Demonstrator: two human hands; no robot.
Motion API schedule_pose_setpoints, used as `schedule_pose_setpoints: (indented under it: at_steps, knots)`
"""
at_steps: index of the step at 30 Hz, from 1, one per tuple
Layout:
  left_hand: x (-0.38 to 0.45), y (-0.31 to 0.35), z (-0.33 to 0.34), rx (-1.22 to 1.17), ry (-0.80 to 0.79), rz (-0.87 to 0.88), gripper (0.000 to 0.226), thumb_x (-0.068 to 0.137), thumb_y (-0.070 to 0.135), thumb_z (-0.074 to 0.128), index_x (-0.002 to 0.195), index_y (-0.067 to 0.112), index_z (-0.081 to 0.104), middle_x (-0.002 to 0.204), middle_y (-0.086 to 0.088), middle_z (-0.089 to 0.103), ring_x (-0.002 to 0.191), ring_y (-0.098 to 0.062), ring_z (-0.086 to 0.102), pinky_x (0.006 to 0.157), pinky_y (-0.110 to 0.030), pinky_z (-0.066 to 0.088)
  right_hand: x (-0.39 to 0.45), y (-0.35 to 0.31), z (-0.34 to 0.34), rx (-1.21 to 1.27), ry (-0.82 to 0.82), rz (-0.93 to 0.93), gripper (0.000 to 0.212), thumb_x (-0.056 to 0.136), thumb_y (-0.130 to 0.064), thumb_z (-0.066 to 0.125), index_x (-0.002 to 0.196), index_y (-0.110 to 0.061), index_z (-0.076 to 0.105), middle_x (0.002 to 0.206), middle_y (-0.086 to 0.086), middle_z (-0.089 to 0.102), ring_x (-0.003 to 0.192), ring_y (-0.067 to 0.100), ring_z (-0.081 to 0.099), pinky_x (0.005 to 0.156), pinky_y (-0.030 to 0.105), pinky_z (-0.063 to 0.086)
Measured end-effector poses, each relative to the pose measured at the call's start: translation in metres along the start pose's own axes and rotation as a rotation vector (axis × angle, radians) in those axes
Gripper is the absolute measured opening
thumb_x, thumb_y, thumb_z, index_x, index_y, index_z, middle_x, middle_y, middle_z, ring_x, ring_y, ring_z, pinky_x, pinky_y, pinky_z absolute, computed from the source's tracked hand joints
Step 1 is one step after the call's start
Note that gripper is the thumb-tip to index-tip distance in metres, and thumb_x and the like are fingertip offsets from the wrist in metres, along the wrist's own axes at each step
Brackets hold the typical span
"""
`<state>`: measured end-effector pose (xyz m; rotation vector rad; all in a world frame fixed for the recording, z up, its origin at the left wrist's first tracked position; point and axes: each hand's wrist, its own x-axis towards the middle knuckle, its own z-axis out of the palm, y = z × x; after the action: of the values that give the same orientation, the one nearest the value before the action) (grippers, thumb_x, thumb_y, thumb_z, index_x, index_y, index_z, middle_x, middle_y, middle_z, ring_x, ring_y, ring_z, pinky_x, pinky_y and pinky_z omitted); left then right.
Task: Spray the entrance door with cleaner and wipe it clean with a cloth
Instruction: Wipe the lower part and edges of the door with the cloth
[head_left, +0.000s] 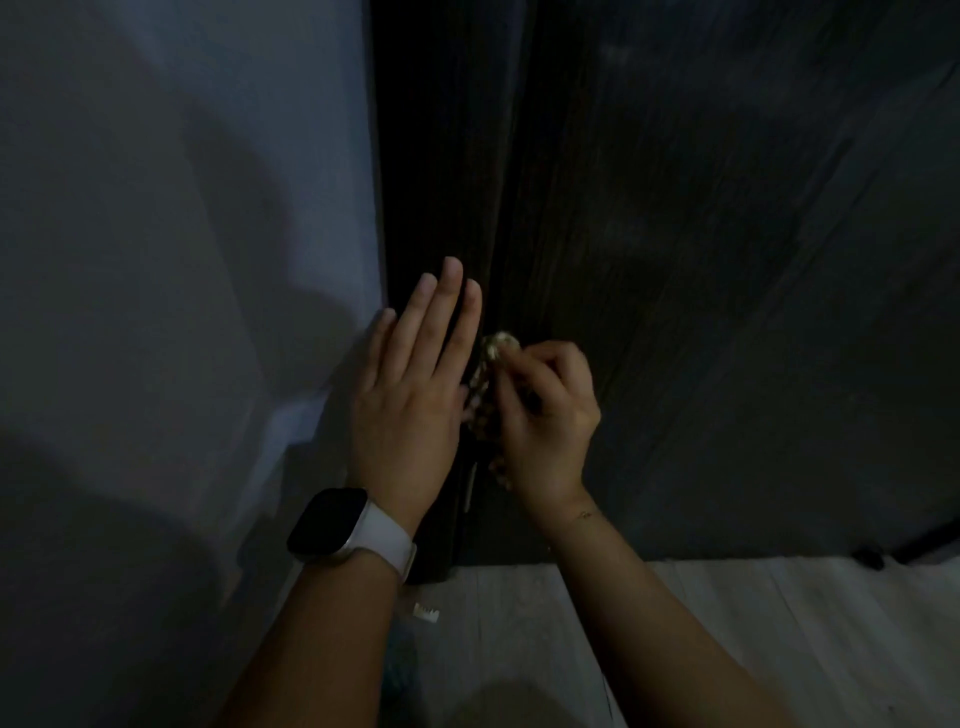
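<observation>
The dark door (727, 260) stands right in front of the person. The left hand (415, 379) lies flat and open on the door frame (441, 156). The right hand (545, 410) is closed around a shiny latch (491, 374) at the door's edge. No cloth or spray shows. It looks best to hold the door steady and work the latch slowly.

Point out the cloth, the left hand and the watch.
cloth (488, 374): head view, bunched part beside the right hand's fingers.
left hand (410, 395): head view, back of hand.
watch (324, 522): head view, dark screen.

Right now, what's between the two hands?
Head view: the gold-flecked cloth, bunched in the right hand on the dark door, beside the flat left hand.
</observation>
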<state>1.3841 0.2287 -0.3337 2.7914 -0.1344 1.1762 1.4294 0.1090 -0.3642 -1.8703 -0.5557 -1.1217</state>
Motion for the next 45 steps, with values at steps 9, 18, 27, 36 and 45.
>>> schedule_pose_setpoints:
  at_steps: [9,18,27,36,45]
  knots:
    - [-0.001,0.011,-0.008,-0.097,-0.038,-0.052,0.088,0.086,0.022,0.066,0.154,0.014,0.011,0.162,-0.005,-0.001,0.149,-0.019,-0.003,0.121,-0.041,0.004,-0.07,0.031,-0.047,-0.077,-0.278,0.37,0.017,0.083,0.002,0.07,0.072,-0.009,0.063,0.078,-0.013,0.045,0.067,0.005,0.053,0.062,0.013,0.042]
    - [-0.002,0.077,-0.033,-0.303,-0.134,-0.107,0.076,0.085,0.027,0.067,0.15,0.026,0.03,0.163,-0.001,0.004,0.148,-0.017,0.008,0.118,-0.048,0.013,0.024,0.009,-0.186,0.08,-0.035,0.331,0.02,0.08,0.002,0.073,0.085,-0.017,0.07,0.089,-0.004,0.062,0.085,0.009,0.063,0.071,0.014,0.049]
    - [0.078,0.185,-0.089,-0.379,-0.112,0.098,0.067,0.089,0.029,0.062,0.149,0.029,0.031,0.162,0.007,0.008,0.144,-0.006,0.011,0.117,-0.038,0.015,0.126,0.008,-0.311,0.079,0.117,0.252,0.016,0.08,0.003,0.074,0.086,-0.012,0.071,0.089,0.0,0.062,0.086,0.012,0.063,0.073,0.017,0.05]
    - [0.204,0.267,-0.129,-0.217,0.054,0.167,0.064,0.092,0.03,0.059,0.149,0.028,0.029,0.163,0.004,0.009,0.149,-0.011,0.007,0.12,-0.04,0.011,0.24,0.062,-0.364,0.1,0.071,0.13,0.014,0.081,0.002,0.073,0.087,-0.011,0.072,0.09,0.001,0.061,0.086,0.009,0.061,0.071,0.013,0.049]
    - [0.303,0.288,-0.126,-0.048,0.229,0.158,0.061,0.097,0.032,0.055,0.151,0.022,0.027,0.163,-0.004,0.009,0.15,-0.018,0.004,0.121,-0.043,0.004,0.329,0.112,-0.357,0.037,0.105,-0.027,0.018,0.083,0.0,0.071,0.098,-0.01,0.072,0.095,-0.001,0.06,0.09,0.015,0.061,0.076,0.026,0.052]
